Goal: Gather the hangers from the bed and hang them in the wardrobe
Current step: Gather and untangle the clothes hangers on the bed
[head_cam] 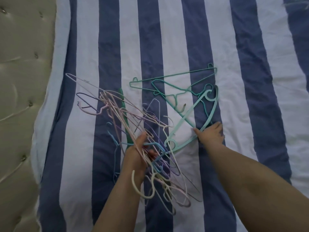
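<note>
My left hand (139,152) grips a tangled bundle of several thin hangers (117,113) in pink, purple, cream and blue, held low over the bed with their hooks pointing back toward me. A dark green hanger (124,114) runs through the bundle. My right hand (211,133) reaches to a wide light mint hanger (189,117) lying on the bed and pinches its lower edge. Beyond it lie two thin teal hangers (173,81), overlapping each other, flat on the sheet.
The bed is covered by a blue-and-white striped sheet (167,39). A beige tufted headboard (21,81) runs along the left side. More thin hangers show faintly at the top right corner (296,2). No wardrobe is in view.
</note>
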Available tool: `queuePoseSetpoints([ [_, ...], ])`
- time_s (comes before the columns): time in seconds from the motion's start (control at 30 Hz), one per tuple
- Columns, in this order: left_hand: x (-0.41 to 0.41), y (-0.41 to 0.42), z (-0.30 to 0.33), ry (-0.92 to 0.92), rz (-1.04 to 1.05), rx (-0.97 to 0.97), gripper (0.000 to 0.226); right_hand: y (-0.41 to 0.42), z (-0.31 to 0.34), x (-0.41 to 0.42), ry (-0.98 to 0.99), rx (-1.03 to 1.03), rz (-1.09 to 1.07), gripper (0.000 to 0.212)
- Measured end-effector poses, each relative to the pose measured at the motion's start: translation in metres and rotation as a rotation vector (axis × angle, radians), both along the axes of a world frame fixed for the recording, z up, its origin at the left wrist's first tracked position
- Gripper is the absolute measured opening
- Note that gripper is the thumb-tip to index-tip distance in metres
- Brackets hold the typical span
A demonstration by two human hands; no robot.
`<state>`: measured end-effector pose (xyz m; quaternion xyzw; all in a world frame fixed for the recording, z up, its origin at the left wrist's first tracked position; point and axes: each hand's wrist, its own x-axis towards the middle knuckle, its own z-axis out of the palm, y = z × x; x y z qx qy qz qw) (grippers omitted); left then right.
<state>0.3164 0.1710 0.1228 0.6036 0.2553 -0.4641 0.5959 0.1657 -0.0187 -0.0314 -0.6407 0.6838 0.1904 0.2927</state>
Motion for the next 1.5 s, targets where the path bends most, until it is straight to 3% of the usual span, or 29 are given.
queuePoseSetpoints([
  [0.1, 0.005, 0.001, -0.003, 0.001, 0.051, 0.01, 0.026, -0.012, -0.007, 0.002, -0.062, 0.223, -0.17, 0.115],
  [0.13, 0.006, 0.001, -0.004, 0.004, 0.064, 0.017, 0.026, -0.01, -0.008, 0.006, -0.133, 0.267, -0.178, 0.104],
  [0.27, 0.007, -0.005, -0.004, 0.022, 0.131, 0.038, 0.029, 0.015, -0.006, 0.008, -0.407, 0.265, -0.123, 0.027],
  [0.33, 0.009, -0.009, -0.002, 0.028, 0.163, 0.043, 0.028, 0.031, -0.001, -0.003, -0.478, 0.196, -0.08, 0.016],
  [0.57, 0.02, -0.021, -0.004, 0.034, 0.209, 0.041, 0.032, 0.018, 0.023, 0.006, -0.382, -0.109, 0.251, 0.022],
  [0.73, 0.033, -0.031, -0.015, 0.104, 0.21, 0.071, 0.035, -0.03, 0.017, 0.075, -0.19, -0.051, 0.46, 0.019],
  [0.9, 0.048, -0.044, -0.027, 0.128, 0.226, 0.07, 0.036, -0.054, 0.013, 0.116, -0.025, -0.195, 0.55, 0.035],
  [0.97, 0.056, -0.049, -0.032, 0.14, 0.248, 0.07, 0.036, -0.067, 0.012, 0.13, -0.037, -0.196, 0.472, 0.059],
  [1.07, 0.069, -0.059, -0.037, 0.161, 0.255, 0.072, 0.038, -0.089, 0.011, 0.151, -0.04, -0.144, 0.453, 0.116],
  [1.2, 0.083, -0.072, -0.039, 0.192, 0.242, 0.061, 0.042, -0.123, 0.006, 0.174, 0.039, -0.066, 0.693, 0.139],
  [1.4, 0.086, -0.076, -0.053, 0.165, 0.231, 0.056, 0.042, -0.133, -0.019, 0.191, 0.179, -0.087, 1.039, 0.13],
  [1.5, 0.082, -0.068, -0.057, 0.176, 0.206, 0.01, 0.053, -0.12, -0.029, 0.186, 0.157, -0.103, 1.008, 0.093],
])
